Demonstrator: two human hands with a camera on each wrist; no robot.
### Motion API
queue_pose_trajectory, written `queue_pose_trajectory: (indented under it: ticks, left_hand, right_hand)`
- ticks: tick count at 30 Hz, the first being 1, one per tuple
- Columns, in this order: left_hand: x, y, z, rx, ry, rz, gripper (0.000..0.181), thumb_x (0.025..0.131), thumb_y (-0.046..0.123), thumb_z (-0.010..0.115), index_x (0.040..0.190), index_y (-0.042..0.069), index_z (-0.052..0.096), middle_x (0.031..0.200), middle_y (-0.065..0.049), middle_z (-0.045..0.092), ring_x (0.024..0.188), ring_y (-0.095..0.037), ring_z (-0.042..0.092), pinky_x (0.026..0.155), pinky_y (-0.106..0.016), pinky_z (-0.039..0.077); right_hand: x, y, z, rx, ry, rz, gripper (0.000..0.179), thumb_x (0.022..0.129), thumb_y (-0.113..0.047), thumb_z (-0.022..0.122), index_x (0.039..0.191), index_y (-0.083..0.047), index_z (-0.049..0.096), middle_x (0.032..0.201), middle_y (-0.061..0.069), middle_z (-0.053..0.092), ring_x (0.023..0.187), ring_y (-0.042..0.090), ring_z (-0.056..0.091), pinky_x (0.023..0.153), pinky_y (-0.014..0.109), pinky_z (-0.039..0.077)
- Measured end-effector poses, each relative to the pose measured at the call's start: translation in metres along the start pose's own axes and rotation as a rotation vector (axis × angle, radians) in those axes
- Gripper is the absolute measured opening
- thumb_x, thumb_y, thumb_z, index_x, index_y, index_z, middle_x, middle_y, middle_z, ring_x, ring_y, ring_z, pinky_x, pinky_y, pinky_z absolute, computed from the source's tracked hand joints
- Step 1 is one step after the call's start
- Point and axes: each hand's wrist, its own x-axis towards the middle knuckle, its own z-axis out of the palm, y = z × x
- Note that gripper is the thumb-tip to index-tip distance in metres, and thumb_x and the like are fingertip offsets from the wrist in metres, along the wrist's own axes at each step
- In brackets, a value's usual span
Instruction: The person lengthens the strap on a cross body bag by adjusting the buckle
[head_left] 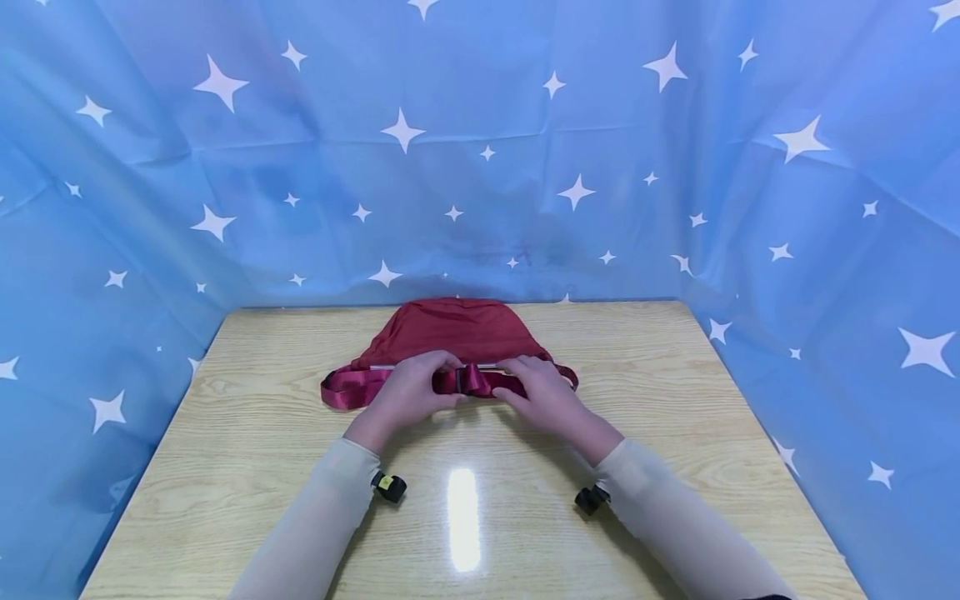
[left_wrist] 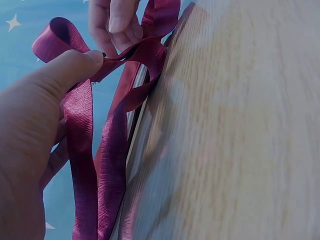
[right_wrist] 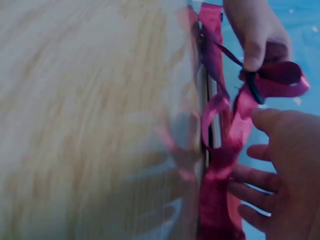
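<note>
A dark red fabric bag (head_left: pixel 461 329) lies near the far edge of the table, and its shiny magenta strap (head_left: pixel 352 390) runs along the near side. My left hand (head_left: pixel 412 389) pinches the strap at a black slider buckle (right_wrist: pixel 254 87), with thumb and fingers on either side. A loop of strap (left_wrist: pixel 56 37) stands up beside that thumb in the left wrist view. My right hand (right_wrist: pixel 295 170) is at the strap's right part, its fingers spread and loosely bent. Its fingertips (right_wrist: pixel 240 172) are beside or against the webbing; no pinch shows there.
The bag rests on a light wood-grain table (head_left: pixel 247 500) with a bright light reflection. Behind and at both sides hangs a blue curtain (head_left: pixel 480 175) with white stars. A silvery strip (head_left: pixel 382 367) shows along the bag's near edge.
</note>
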Motion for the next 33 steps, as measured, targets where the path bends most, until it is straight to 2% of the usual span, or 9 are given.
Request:
queue_pose_trajectory:
  ticks: [3,8,15,18,29,33]
  left_hand:
    - [0.000,0.001,-0.001,-0.007,0.002,0.002,0.046,0.088,0.033,0.098,0.127,0.022,0.074,0.120,0.007,0.074,0.107,-0.012,0.069,0.098,-0.038,0.059]
    - [0.001,0.001,0.000,-0.008,0.008,0.007,0.046,0.088,0.033,0.098,0.127,0.022,0.074,0.119,0.007,0.074,0.107,-0.013,0.069,0.097,-0.038,0.059]
    - [0.001,0.001,0.001,-0.011,0.016,0.011,0.045,0.088,0.034,0.098,0.125,0.023,0.074,0.116,0.008,0.073,0.105,-0.012,0.068,0.096,-0.038,0.059]
    - [0.002,0.001,0.001,-0.014,0.017,0.014,0.044,0.088,0.034,0.098,0.124,0.023,0.074,0.115,0.008,0.073,0.104,-0.012,0.069,0.095,-0.038,0.059]
    - [0.001,0.000,0.000,-0.013,0.006,-0.002,0.046,0.088,0.036,0.097,0.126,0.023,0.074,0.115,0.008,0.073,0.105,-0.012,0.068,0.096,-0.038,0.059]
    - [0.000,-0.001,-0.001,-0.012,0.004,-0.010,0.046,0.089,0.037,0.097,0.126,0.024,0.074,0.115,0.009,0.072,0.106,-0.012,0.068,0.096,-0.038,0.059]
  right_hand:
    - [0.003,-0.003,0.004,0.001,0.024,-0.023,0.041,0.108,-0.036,0.076,0.140,-0.010,0.072,0.131,0.010,0.075,0.125,0.033,0.069,0.110,0.057,0.050]
    - [0.002,-0.004,0.005,0.059,0.076,-0.047,0.031,0.106,-0.027,0.078,0.132,-0.010,0.077,0.116,0.008,0.075,0.103,0.025,0.069,0.096,0.052,0.054]
    - [0.001,-0.005,0.003,0.114,0.118,-0.074,0.030,0.106,-0.022,0.078,0.136,-0.016,0.079,0.112,0.001,0.075,0.101,0.018,0.068,0.086,0.044,0.050]
    - [0.002,-0.004,0.002,0.110,0.116,-0.081,0.030,0.106,-0.019,0.078,0.136,-0.017,0.080,0.106,0.000,0.074,0.095,0.017,0.066,0.083,0.041,0.047]
    - [0.000,0.003,-0.005,0.092,0.146,-0.155,0.028,0.103,-0.012,0.081,0.130,-0.014,0.083,0.096,0.000,0.073,0.083,0.016,0.063,0.083,0.044,0.046]
    - [-0.004,0.010,-0.010,0.080,0.145,-0.149,0.027,0.102,-0.011,0.081,0.129,-0.014,0.083,0.094,-0.001,0.072,0.080,0.014,0.061,0.085,0.045,0.046]
